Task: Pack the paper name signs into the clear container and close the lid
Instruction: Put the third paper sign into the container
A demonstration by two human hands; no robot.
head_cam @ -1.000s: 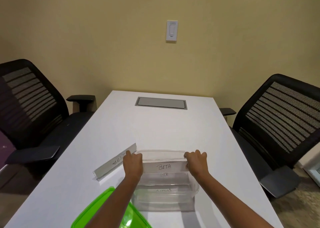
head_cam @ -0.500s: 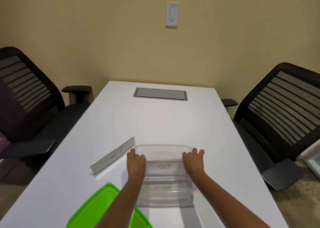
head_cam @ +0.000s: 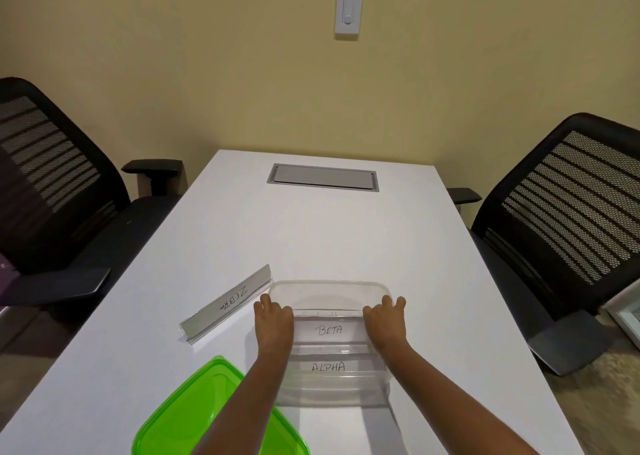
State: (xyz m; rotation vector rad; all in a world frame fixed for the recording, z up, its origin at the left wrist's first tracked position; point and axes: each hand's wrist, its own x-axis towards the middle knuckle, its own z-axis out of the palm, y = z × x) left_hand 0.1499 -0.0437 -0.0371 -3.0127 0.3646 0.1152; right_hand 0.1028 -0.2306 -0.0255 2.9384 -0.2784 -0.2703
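Note:
A clear container (head_cam: 329,283) stands on the white table (head_cam: 311,240) near its front edge. Inside lie two paper name signs: BETA (head_cam: 329,330) towards the back and ALPHA (head_cam: 328,367) nearer me. My left hand (head_cam: 273,326) covers the left end of the BETA sign and my right hand (head_cam: 386,324) its right end, both palm down inside the container's walls. A third sign, ZEBRA (head_cam: 228,304), lies slanted on the table, touching the container's back left corner. The green lid (head_cam: 194,409) rests on the table at front left, partly under my left forearm.
A grey cable hatch (head_cam: 322,177) is set into the table's far end. Black mesh office chairs stand at the left (head_cam: 52,184) and right (head_cam: 571,205) sides. A wall switch (head_cam: 348,11) hangs on the yellow wall behind.
Both hands have lowered the BETA sign from the container's rim down into it, behind ALPHA. The ZEBRA sign and green lid have stayed put.

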